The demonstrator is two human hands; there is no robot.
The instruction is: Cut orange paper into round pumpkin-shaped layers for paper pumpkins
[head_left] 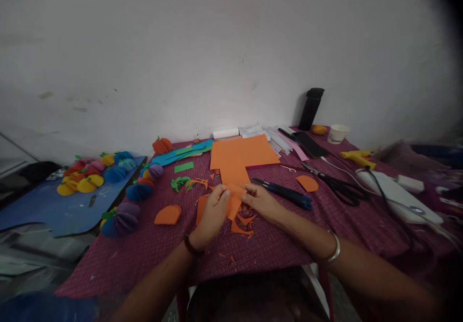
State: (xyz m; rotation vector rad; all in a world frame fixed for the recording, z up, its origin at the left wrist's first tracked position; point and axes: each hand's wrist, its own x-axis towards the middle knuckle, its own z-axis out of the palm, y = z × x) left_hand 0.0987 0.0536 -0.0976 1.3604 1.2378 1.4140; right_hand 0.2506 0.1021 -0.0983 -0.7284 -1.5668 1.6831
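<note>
Between my two hands is a small piece of orange paper point(235, 201), raised just above the table's front middle. My left hand point(215, 208) pinches its left side with the thumb on top. On its right edge, the thumb and fingers of my right hand point(262, 200) are closed. Orange paper scraps point(243, 229) lie beneath the hands. A stack of cut orange half-round pieces point(168, 215) rests to the left, and a single cut orange piece point(307, 183) lies to the right. Behind the hands are large orange sheets point(244, 152).
A dark blue stapler point(284, 193) and black scissors point(338, 187) lie right of my hands. Farther right are a yellow glue gun point(358, 158), a white power strip point(398, 196) and a paper cup point(338, 134). A black bottle point(311, 109) stands behind. Colourful paper pumpkins point(125, 220) sit left.
</note>
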